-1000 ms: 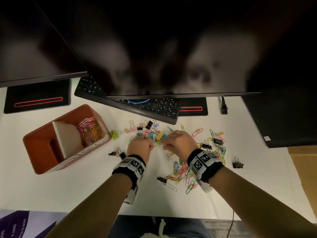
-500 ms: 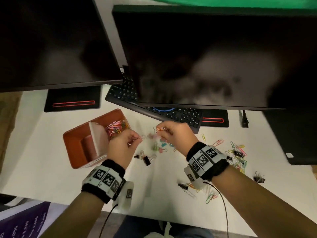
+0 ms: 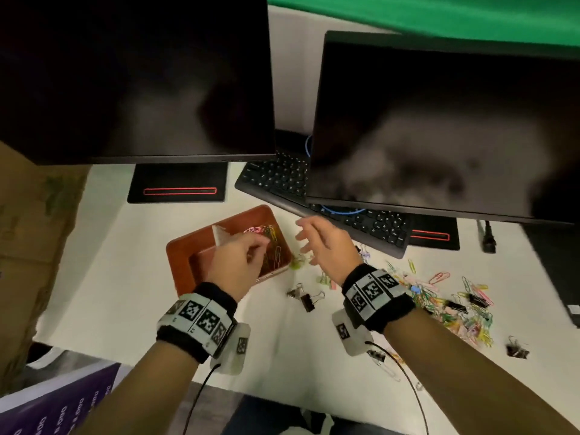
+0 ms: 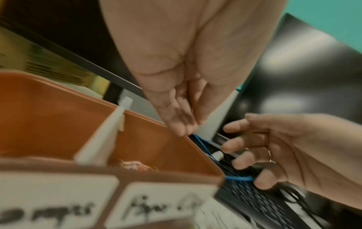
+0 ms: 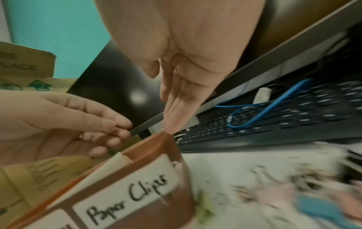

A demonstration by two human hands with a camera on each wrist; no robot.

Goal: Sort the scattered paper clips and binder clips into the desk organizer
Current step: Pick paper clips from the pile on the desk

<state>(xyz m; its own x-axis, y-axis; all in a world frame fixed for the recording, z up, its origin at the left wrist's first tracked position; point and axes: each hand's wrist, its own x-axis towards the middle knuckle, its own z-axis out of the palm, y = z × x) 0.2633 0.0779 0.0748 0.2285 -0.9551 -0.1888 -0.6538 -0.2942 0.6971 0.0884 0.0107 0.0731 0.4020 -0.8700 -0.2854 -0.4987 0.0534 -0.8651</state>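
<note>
The orange-brown desk organizer (image 3: 188, 255) stands left of centre, with a white divider (image 4: 101, 139) and a "Paper Clips" label (image 5: 125, 186) on its right compartment. Coloured paper clips (image 3: 266, 230) lie in that compartment. My left hand (image 3: 259, 246) hovers over it, fingers loosely bent, and I see nothing between them. My right hand (image 3: 306, 237) hangs just right of the organizer with its fingers spread and empty. A heap of paper clips and binder clips (image 3: 455, 309) lies on the white desk to the right. Two black binder clips (image 3: 306, 298) sit nearer the organizer.
A black keyboard (image 3: 282, 180) with a blue cable (image 5: 254, 111) lies behind the organizer, under the right monitor (image 3: 439, 127). A second monitor (image 3: 135, 76) overhangs the desk at left. A cardboard box (image 3: 31, 230) stands at far left. One black binder clip (image 3: 516, 350) lies at far right.
Both hands have moved left from the clip pile to the organizer. The left hand now hangs over the paper clip compartment. The right hand's fingers have spread open.
</note>
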